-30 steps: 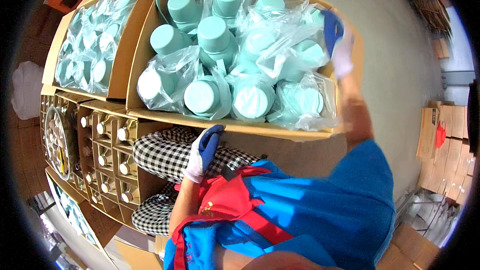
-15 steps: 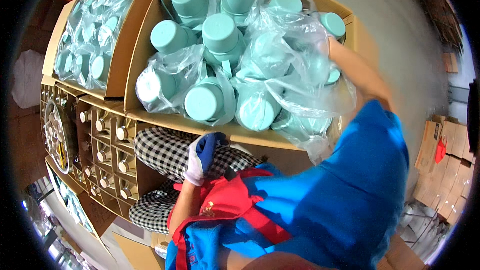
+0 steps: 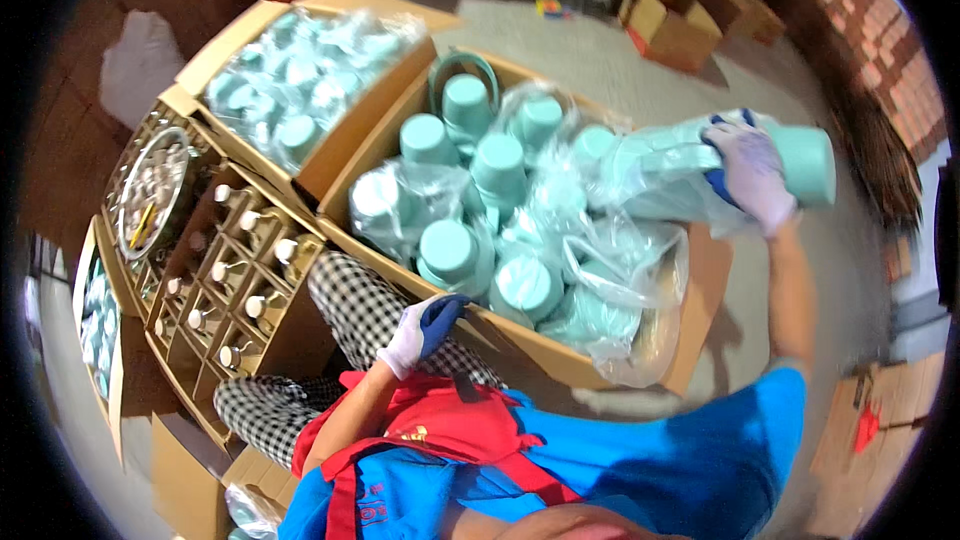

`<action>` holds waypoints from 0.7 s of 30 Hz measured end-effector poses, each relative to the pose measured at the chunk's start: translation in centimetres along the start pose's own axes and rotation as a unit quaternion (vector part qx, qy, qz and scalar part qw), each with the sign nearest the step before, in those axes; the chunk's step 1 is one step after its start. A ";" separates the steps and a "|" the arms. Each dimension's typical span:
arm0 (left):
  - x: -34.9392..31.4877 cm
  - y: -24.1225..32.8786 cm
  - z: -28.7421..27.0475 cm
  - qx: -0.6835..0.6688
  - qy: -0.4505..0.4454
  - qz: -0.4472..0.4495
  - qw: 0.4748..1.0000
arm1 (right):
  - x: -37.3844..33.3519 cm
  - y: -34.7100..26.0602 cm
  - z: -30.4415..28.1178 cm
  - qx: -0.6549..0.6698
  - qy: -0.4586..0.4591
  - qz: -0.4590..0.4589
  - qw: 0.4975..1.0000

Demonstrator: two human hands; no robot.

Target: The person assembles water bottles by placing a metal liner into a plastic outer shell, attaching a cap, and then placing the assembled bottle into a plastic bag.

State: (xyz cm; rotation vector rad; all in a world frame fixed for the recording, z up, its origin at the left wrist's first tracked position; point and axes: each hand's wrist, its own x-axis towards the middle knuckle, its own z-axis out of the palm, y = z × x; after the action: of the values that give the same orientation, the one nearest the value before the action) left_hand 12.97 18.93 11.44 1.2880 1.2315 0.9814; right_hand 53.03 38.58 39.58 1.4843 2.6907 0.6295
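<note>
R hand (image 3: 750, 168) gripping teal bottle (image 3: 808, 166), L hand (image 3: 422, 334) at box (image 3: 535, 352), grip unclear, plastic (image 3: 628, 258) + divided carton (image 3: 298, 318) nr.

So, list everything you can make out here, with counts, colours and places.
Held bottle: one, teal, upper right
Middle carton: one, brown, centre
Teal bottles: about a dozen, teal, in the middle carton, some bagged
Rear carton: one, brown, upper left, holding bagged teal pieces
Divided carton: one, brown, left
Capped bottles: several, pale caps, in the divided carton
Round tub: one, clear, far left
White sack: one, white, upper left
Floor cartons: at least two, brown, upper right
Apron: one, red, lower centre
Left hand: one, white-and-blue glove, at the middle carton's near edge
Right hand: one, white-and-blue glove, gripping the held bottle
</note>
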 end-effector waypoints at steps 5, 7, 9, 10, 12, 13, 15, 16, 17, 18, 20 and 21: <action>-8.2 11.8 -9.5 0.149 0.167 0.176 0.959 | -1.8 -4.2 -5.9 0.552 0.124 0.068 0.822; -13.8 16.3 -14.0 0.253 0.222 0.282 0.898 | -0.8 -11.6 -4.5 0.922 -0.052 0.170 0.344; -20.2 20.1 -16.2 0.271 0.282 0.241 0.888 | 0.9 -20.1 1.7 0.946 -0.093 -0.009 0.311; -23.7 19.7 -18.8 0.222 0.331 0.245 0.884 | 1.9 -27.1 3.3 0.931 -0.131 -0.072 0.332; -28.7 21.6 -21.6 0.238 0.369 0.286 0.852 | 3.1 -38.0 3.1 0.841 -0.151 -0.253 0.454; -29.3 23.9 -21.7 0.301 0.359 0.319 0.824 | 3.8 -41.3 2.0 0.758 -0.113 -0.358 0.533; -28.5 24.2 -20.1 0.443 0.371 0.345 0.740 | 6.9 -44.8 0.9 0.757 -0.153 -0.273 0.573; -29.1 24.4 -20.1 0.554 0.394 0.222 0.699 | 8.3 -44.7 -2.1 0.874 -0.149 -0.217 0.408; -29.7 24.6 -20.3 0.502 0.423 0.173 0.734 | 8.8 -45.2 -7.3 0.899 -0.081 -0.253 0.349; -30.2 24.6 -20.8 0.448 0.443 0.118 0.767 | 8.5 -46.3 -11.9 0.920 -0.014 -0.274 0.279; -29.8 26.4 -22.2 0.203 0.392 0.326 0.836 | 8.9 -50.2 -16.4 0.777 0.087 -0.416 0.465; -28.4 27.1 -23.0 0.181 0.384 0.421 0.802 | 9.5 -51.3 -17.6 0.689 0.104 -0.474 0.539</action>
State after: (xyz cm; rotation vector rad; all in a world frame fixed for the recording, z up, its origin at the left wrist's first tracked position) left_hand -10.05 -3.55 43.56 1.8973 1.4965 2.1491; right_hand 2.74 16.09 39.80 -0.6801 3.2988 -1.7372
